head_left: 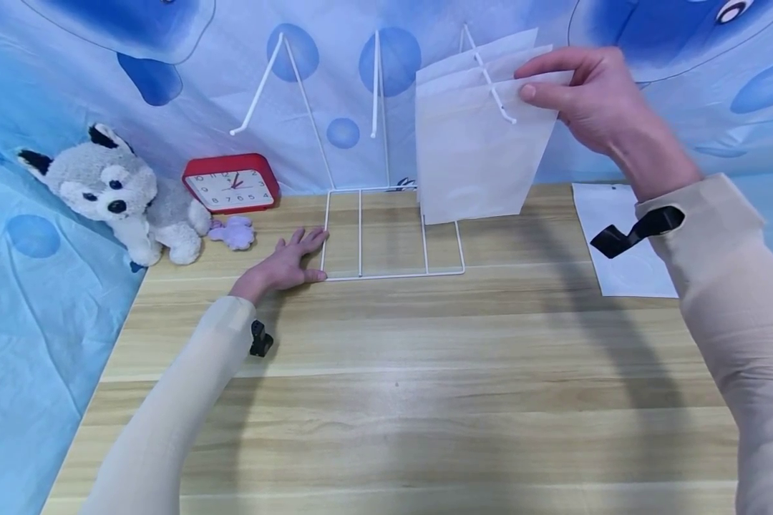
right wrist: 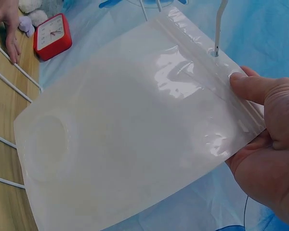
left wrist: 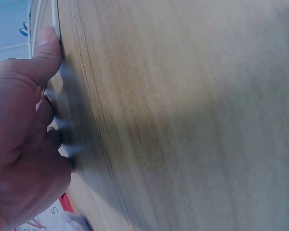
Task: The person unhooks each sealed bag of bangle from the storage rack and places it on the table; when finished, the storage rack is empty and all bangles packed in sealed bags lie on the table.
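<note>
A white wire rack (head_left: 399, 276) stands on the table with three raised hooks. Several white zip bags (head_left: 479, 154) hang at its right hook (head_left: 487, 75). My right hand (head_left: 595, 100) pinches the front bag by its upper right edge between thumb and fingers. In the right wrist view the hook tip (right wrist: 216, 50) meets the hole in that bag's top strip, and a round outline shows near its bottom. My left hand (head_left: 283, 265) rests with spread fingers on the left side of the rack's base; its thumb touches the wire (left wrist: 56, 19) in the left wrist view.
Another white bag (head_left: 628, 243) lies flat on the table at the right, partly behind the right sleeve. A red clock (head_left: 232, 184), a husky plush (head_left: 135, 193) and a small purple plush (head_left: 233, 233) stand at the back left. A blue patterned cloth (head_left: 232, 86) hangs behind.
</note>
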`<state>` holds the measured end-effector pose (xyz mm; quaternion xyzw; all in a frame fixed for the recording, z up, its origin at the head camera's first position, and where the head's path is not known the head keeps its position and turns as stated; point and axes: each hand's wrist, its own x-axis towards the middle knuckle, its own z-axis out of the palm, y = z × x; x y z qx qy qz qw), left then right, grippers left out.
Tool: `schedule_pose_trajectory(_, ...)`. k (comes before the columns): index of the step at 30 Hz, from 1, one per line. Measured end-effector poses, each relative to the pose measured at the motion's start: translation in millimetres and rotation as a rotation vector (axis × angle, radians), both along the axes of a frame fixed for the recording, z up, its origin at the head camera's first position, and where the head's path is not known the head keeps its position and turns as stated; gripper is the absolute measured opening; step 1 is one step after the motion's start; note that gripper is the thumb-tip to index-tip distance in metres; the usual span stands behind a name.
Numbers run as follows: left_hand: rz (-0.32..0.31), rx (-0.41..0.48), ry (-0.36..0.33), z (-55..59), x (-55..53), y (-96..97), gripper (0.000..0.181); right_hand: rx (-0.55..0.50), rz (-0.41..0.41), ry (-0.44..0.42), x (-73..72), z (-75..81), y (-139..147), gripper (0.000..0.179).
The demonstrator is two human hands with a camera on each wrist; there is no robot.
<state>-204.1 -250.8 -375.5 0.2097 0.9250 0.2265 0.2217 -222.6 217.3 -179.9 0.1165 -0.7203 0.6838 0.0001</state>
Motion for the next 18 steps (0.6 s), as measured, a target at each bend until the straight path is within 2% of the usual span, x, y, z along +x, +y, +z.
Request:
schedule_pose_trajectory(8, -0.008, 0.0, 0.008, -0.3, 0.0, -0.3, 0.085, -0.027, -0.015, -0.007, 4.8, -0.4, 0.2, 0.033)
schedule_pose_trajectory(18, -0.006, -0.012, 0.01, 3.5, -1.5, 1.2, 0.086, -0.061, -0.013, 0.026, 19.1, 0.5, 4.6, 0.032)
